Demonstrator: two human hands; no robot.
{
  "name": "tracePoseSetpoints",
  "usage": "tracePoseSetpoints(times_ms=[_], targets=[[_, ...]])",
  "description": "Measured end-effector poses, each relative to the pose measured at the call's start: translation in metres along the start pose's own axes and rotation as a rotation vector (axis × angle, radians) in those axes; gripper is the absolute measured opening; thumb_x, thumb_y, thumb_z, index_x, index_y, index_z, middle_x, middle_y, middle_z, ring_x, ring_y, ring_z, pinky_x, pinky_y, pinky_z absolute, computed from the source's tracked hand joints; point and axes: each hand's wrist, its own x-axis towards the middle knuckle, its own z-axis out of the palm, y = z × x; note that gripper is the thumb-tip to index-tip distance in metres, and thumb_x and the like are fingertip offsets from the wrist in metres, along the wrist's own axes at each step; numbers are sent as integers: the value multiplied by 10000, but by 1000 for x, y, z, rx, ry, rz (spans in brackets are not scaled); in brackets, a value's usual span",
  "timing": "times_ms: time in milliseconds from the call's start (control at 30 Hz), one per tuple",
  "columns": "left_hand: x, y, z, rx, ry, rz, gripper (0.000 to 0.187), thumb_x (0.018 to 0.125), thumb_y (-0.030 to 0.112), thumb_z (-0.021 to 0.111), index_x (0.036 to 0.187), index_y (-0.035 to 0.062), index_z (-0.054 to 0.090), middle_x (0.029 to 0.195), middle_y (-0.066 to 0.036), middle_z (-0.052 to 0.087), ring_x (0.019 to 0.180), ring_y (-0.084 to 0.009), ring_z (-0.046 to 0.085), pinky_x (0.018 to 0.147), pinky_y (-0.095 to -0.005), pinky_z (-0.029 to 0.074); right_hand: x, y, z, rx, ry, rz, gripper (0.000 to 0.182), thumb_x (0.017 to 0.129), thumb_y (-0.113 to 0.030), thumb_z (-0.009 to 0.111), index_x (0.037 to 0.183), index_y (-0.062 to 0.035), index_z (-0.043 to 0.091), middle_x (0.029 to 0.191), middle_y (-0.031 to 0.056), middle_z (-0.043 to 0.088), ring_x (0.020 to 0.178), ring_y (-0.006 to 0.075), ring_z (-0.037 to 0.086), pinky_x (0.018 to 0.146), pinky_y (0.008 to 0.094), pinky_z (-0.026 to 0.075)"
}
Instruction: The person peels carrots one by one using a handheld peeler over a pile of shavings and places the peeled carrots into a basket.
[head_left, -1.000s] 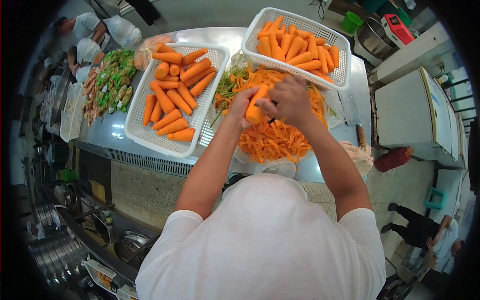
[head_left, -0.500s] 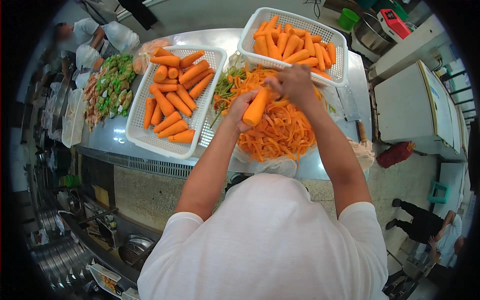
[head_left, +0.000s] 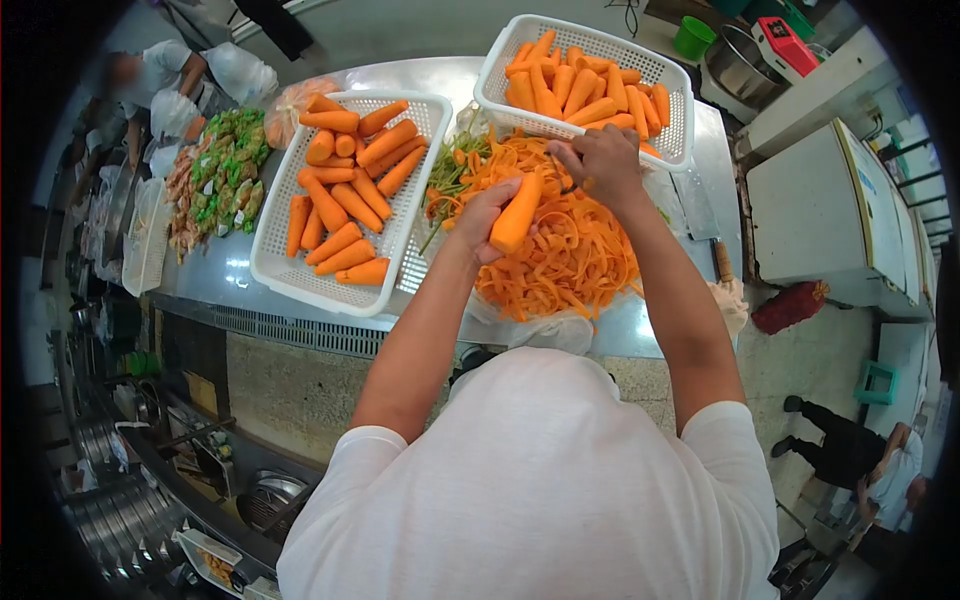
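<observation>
My left hand [head_left: 484,222] is wrapped round a carrot [head_left: 516,216], whose thick end points toward me. To its right my right hand [head_left: 603,163] is closed on a peeler [head_left: 570,184]; only a small dark part of it shows below the fingers, apart from the carrot. Under both hands lies a heap of orange carrot peelings [head_left: 570,265] on clear plastic. Green carrot tops [head_left: 452,180] lie at the heap's left side.
Left of the heap stands a white basket [head_left: 270,262] of carrots; another white basket [head_left: 684,150] of carrots is behind it. A cleaver [head_left: 697,205] lies on the metal table [head_left: 215,280] at right. Green-and-brown vegetables [head_left: 222,175] are far left. People are at both sides.
My right hand has moved slightly up and right, away from the carrot, and is less blurred. My left hand still holds the carrot in nearly the same place.
</observation>
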Motion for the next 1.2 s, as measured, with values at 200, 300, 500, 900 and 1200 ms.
tracePoseSetpoints(times_ms=[200,300,500,900,1200], targets=[[1,1,2,-76,35,63,314,1074,270,460,1243,24,558,1080,-127,679,843,-230,720,628,-363,646,-27,-52,-18,231,122,-358,505,920,-539,651,620,-138,715,648,34,650,720,228,589,787,414,392],[-1,8,-16,-95,-143,-50,347,1065,304,494,1250,21,575,1013,-142,688,800,-245,721,628,-364,649,-2,0,15,152,146,-186,556,939,-572,614,638,-119,727,648,55,655,731,247,602,785,429,392],[-10,6,0,-159,-154,-28,441,1056,362,525,1337,23,549,929,-143,682,755,-224,709,602,-327,640,-13,34,14,-48,-159,116,621,1004,-583,500,697,-113,766,658,85,669,736,293,627,784,467,392],[85,52,53,53,148,217,409,1073,312,489,1309,-23,493,1173,-192,621,988,-298,662,898,-435,588,-95,17,11,376,-146,448,661,1003,-559,510,618,-52,689,577,148,621,613,363,622,721,494,411],[32,48,58,596,132,569,613,965,25,627,1510,-72,365,1497,-180,421,1353,-287,513,1128,-359,443,-148,33,-27,405,-149,658,633,1016,-545,497,646,-61,666,616,146,624,648,361,610,722,479,381]])
